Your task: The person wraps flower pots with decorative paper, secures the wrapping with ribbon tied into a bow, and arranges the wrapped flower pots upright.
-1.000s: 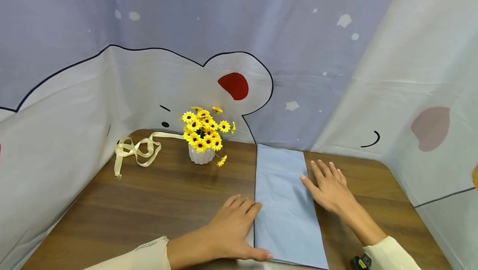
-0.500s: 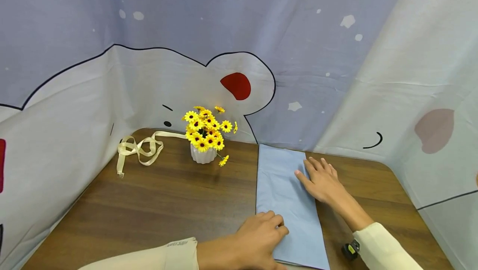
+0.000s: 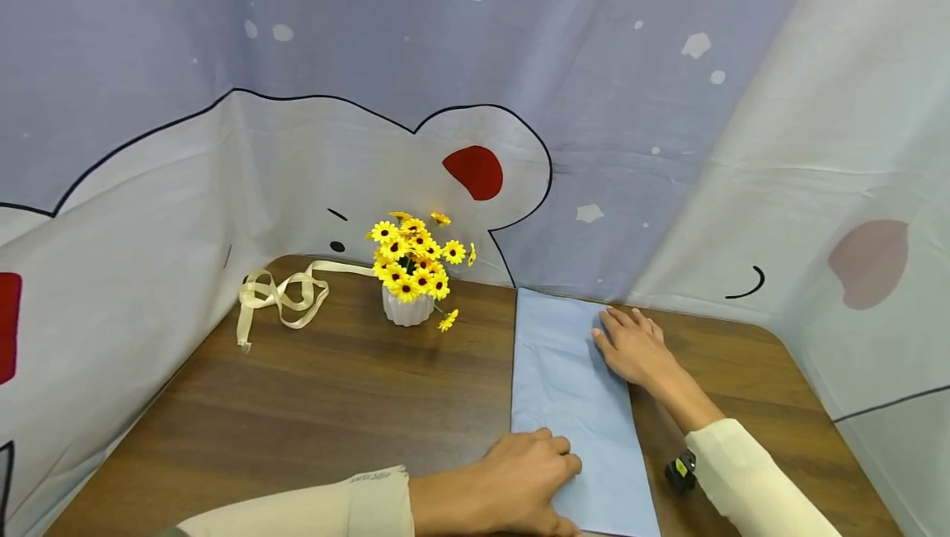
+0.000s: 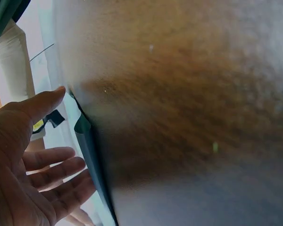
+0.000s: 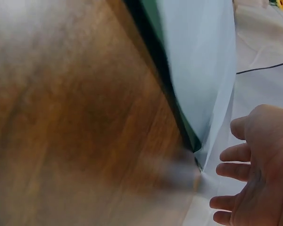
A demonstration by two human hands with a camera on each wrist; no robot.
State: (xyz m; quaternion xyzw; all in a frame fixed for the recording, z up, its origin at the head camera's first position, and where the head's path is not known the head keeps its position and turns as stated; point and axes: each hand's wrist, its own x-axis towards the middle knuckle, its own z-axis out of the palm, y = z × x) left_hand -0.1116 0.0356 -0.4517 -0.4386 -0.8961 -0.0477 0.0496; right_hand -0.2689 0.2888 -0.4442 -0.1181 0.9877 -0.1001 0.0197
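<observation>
A folded light blue sheet (image 3: 575,413) lies lengthwise on the wooden table; whether it is paper or cloth I cannot tell. Over its near left part rests my left hand (image 3: 519,483), fingers bent in the head view. From the left wrist, that hand (image 4: 33,155) shows loosely bent, spread fingers beside the sheet's edge (image 4: 87,136). My right hand (image 3: 637,349) touches the far right edge of the sheet. Seen from the right wrist, the hand (image 5: 262,165) has its fingers apart, near a corner of the sheet (image 5: 195,84), with nothing gripped.
A white pot (image 3: 406,306) of yellow flowers (image 3: 408,261) stands at the back of the table (image 3: 334,413). Left of it a cream ribbon (image 3: 285,294) lies in loops. A printed curtain (image 3: 371,166) hangs around the table. A dark device (image 3: 681,471) sits by my right cuff.
My left hand has moved right from the sheet's left edge onto it, and its fingers have bent. The right hand has shifted slightly up and left onto the sheet's right edge.
</observation>
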